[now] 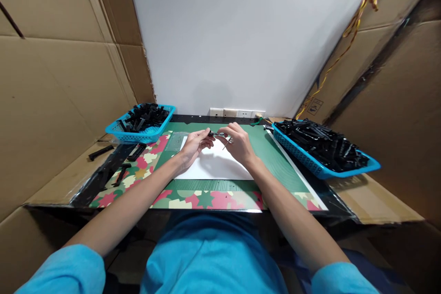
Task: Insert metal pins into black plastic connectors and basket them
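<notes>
My left hand (pixel 195 148) is closed around a small black plastic piece (pixel 211 133), pinched at the fingertips. Close beside it on the right, my right hand (pixel 238 141) grips a thin metallic tool (pixel 225 145), whose exact kind is too small to make out. The tool's upper end reaches toward the black piece, but whether they touch I cannot tell. Both hands are raised over a white sheet of paper (pixel 206 171) lying on a green mat (pixel 282 165).
A blue basket (pixel 144 138) of black plastic pieces stands at the back left. Another blue basket (pixel 320 172), heaped with similar pieces, is on the right. Several loose black pieces (pixel 137 152) lie at the left. Cardboard walls (pixel 62 69) flank the table; sockets (pixel 244 113) line the back.
</notes>
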A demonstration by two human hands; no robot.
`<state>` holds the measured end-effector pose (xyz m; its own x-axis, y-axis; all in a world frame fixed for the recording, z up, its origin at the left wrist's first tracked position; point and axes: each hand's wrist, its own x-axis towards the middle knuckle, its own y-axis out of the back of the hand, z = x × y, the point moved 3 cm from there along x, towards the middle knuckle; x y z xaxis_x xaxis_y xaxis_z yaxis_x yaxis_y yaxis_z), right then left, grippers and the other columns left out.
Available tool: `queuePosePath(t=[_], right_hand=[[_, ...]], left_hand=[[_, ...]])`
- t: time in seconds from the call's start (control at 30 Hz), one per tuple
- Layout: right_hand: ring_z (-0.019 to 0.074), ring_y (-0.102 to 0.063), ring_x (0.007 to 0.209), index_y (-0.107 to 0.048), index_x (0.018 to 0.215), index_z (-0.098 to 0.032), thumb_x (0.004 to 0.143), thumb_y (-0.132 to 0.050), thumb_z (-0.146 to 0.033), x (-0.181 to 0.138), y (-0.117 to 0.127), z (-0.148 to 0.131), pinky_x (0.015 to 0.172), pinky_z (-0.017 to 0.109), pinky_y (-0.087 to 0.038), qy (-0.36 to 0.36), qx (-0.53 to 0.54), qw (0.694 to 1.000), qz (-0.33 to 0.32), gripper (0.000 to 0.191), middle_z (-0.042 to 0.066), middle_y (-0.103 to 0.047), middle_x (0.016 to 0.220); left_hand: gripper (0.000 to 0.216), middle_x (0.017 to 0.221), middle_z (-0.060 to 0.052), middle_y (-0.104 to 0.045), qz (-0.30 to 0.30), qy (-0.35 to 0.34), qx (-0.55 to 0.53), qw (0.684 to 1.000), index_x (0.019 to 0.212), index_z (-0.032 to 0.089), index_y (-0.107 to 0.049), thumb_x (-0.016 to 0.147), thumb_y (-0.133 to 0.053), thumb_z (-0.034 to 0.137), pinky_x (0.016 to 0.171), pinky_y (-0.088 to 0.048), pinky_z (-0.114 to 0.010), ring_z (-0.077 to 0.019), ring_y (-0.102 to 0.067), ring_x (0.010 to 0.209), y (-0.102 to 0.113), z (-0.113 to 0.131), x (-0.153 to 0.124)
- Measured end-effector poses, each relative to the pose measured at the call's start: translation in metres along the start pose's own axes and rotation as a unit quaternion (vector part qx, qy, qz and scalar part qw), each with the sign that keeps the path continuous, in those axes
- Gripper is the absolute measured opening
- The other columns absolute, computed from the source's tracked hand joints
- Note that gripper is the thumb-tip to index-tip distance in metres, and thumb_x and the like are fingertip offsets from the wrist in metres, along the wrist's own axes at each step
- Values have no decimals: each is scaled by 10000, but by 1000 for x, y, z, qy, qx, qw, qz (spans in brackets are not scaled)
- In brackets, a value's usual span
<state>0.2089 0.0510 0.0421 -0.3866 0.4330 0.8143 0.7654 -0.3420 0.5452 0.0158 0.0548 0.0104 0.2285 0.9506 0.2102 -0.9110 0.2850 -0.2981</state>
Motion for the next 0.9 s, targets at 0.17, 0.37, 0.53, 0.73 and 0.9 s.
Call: queuePosePath(t=[0.17,0.37,0.53,0.73,0.9], right_hand=[[262,-564,918,-801,1049,-261,1087,-640,-308,2,0,2,821,399,-494,-2,10,1000,-20,173,83,-679,950],[258,-565,917,-811,1024,-241,1084,-614,-234,2,2,10,786,386,-484,-24,10,999,-28,206,88,-668,943],[262,-574,925,-812,1013,-247,1072,-636,-237,1,2,15,788,386,-495,-33,4,999,-36,186,89,-671,945],[246,-581,911,-820,1027,-242,1066,-653,-220,0,-2,15,777,367,-489,-30,14,998,-58,173,80,-671,934],[250,-593,941,-807,1159,-249,1049,-694,-232,0,-1,10,807,367,-498,-23,16,997,-66,158,84,-690,994]], left_hand=[[440,946,-94,-740,-35,2,13,999,992,140,-765,926,-803,573,742,-506,-288,-151,-654,778,-1,-5,2],[522,1120,-114,-775,1,-92,175,980,1219,197,-767,943,-737,640,816,-539,-324,-235,-719,996,7,-7,13],[388,1202,-107,-781,12,-200,328,923,1208,222,-784,921,-811,483,891,-554,-382,-246,-715,1004,6,2,4],[311,1123,-101,-810,40,-234,387,891,1145,227,-825,967,-763,474,840,-544,-386,-251,-718,934,5,4,-4],[333,1103,-105,-822,39,-225,373,899,1136,214,-845,973,-753,489,779,-526,-370,-235,-695,859,5,4,-1]])
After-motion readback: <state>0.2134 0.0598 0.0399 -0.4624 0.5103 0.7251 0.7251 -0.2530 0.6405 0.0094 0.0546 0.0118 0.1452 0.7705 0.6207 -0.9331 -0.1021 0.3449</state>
